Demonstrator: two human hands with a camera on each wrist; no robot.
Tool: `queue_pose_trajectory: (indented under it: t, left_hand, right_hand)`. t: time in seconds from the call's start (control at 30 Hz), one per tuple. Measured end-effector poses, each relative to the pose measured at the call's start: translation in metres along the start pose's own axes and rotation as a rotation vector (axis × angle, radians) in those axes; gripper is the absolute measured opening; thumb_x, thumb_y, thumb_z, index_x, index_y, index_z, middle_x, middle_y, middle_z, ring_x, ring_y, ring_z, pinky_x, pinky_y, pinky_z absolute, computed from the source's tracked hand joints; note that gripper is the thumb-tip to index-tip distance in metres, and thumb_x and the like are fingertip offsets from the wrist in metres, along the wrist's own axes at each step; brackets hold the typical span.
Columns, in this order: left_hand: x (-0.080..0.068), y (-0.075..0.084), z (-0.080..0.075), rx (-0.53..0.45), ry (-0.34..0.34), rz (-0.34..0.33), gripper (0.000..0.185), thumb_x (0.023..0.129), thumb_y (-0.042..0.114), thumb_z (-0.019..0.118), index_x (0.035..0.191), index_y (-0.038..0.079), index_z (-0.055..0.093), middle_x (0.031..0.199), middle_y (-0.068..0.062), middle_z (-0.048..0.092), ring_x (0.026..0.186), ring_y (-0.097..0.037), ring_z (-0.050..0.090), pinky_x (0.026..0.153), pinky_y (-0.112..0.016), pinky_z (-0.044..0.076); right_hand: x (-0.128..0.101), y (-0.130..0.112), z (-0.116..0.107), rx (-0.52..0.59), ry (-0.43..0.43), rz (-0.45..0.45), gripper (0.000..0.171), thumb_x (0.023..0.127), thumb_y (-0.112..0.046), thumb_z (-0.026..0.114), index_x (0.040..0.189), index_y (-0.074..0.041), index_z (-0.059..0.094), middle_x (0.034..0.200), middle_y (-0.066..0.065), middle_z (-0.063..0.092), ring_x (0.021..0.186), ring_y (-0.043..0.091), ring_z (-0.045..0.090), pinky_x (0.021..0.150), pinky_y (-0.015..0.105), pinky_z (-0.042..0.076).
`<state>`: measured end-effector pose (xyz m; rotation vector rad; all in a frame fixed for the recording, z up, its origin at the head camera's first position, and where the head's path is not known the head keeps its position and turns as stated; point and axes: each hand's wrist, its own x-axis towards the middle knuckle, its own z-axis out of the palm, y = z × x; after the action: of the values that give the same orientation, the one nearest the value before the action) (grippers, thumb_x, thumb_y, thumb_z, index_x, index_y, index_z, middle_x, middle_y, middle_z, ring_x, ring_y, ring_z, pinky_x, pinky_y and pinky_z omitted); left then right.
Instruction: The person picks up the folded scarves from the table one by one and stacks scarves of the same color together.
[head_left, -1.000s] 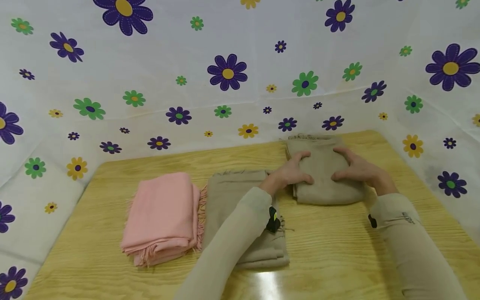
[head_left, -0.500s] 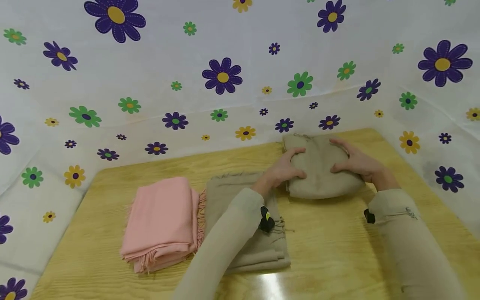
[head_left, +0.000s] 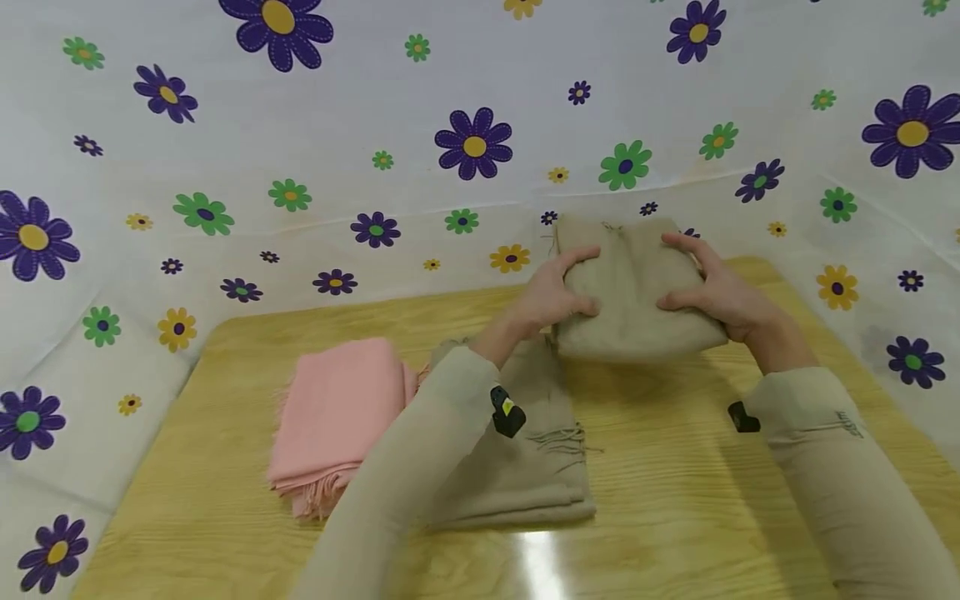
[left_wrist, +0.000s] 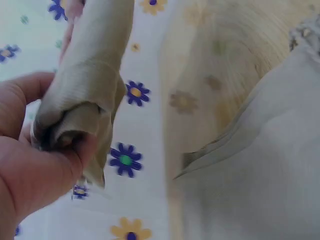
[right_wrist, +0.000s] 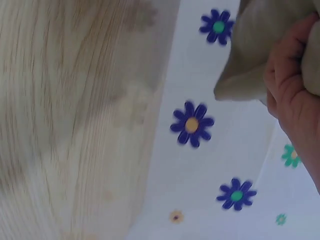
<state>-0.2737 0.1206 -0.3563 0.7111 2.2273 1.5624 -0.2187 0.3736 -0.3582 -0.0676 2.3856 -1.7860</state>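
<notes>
A folded beige scarf [head_left: 630,292] with a little fringe at its top is up off the table at the back right. My left hand [head_left: 551,292] grips its left side, thumb on the near face. On the opposite side, my right hand [head_left: 720,292] holds it the same way. In the left wrist view the held scarf [left_wrist: 92,65] appears edge-on, its folded layers pinched by the left hand [left_wrist: 40,175]. The right wrist view catches only a corner of the scarf [right_wrist: 250,60] beside the right hand [right_wrist: 295,95].
Another folded beige scarf [head_left: 525,475] lies mid-table, partly under my left forearm, fringe to its right. Left of it is a folded pink fringed scarf [head_left: 341,400]. White flowered fabric [head_left: 360,108] stands behind the wooden table [head_left: 660,500] and along its sides.
Both hands have raised the beige scarf from the table, and it now tilts up in front of the flowered fabric. The pink scarf and the other beige scarf stay in place.
</notes>
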Motion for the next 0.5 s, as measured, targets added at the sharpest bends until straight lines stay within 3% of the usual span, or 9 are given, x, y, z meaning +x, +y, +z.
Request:
queue_pose_trajectory:
  t: [0.17,0.33,0.5]
  left_hand:
    - [-0.046,0.014,-0.034,0.063,-0.003,0.040,0.081,0.077,0.001,0.075,0.150,0.021,0.044,0.148,-0.005,0.043,0.126,-0.020,0.044,0.103,-0.034,0.039]
    - [-0.096,0.016,-0.059,0.104,-0.008,0.062,0.081,0.077,0.003,0.075,0.150,0.024,0.044,0.148,-0.002,0.042,0.125,-0.019,0.044,0.103,-0.036,0.040]
    - [-0.144,0.008,-0.076,0.184,-0.025,0.065,0.080,0.080,0.005,0.075,0.151,0.023,0.041,0.150,-0.002,0.041,0.129,-0.017,0.043,0.109,-0.039,0.036]
  right_hand:
    - [-0.009,-0.016,0.034,0.185,-0.010,-0.062,0.079,0.090,-0.002,0.067,0.150,-0.038,0.031,0.129,0.009,0.041,0.093,0.015,0.062,0.071,0.031,0.056]
    - [-0.023,-0.029,0.073,0.284,-0.103,-0.125,0.078,0.088,0.006,0.066,0.146,-0.035,0.036,0.129,0.009,0.041,0.102,0.020,0.059,0.074,0.036,0.057]
    - [-0.038,-0.036,0.112,0.284,-0.187,-0.130,0.077,0.087,0.007,0.066,0.145,-0.032,0.036,0.134,0.014,0.036,0.111,0.026,0.054,0.080,0.039,0.057]
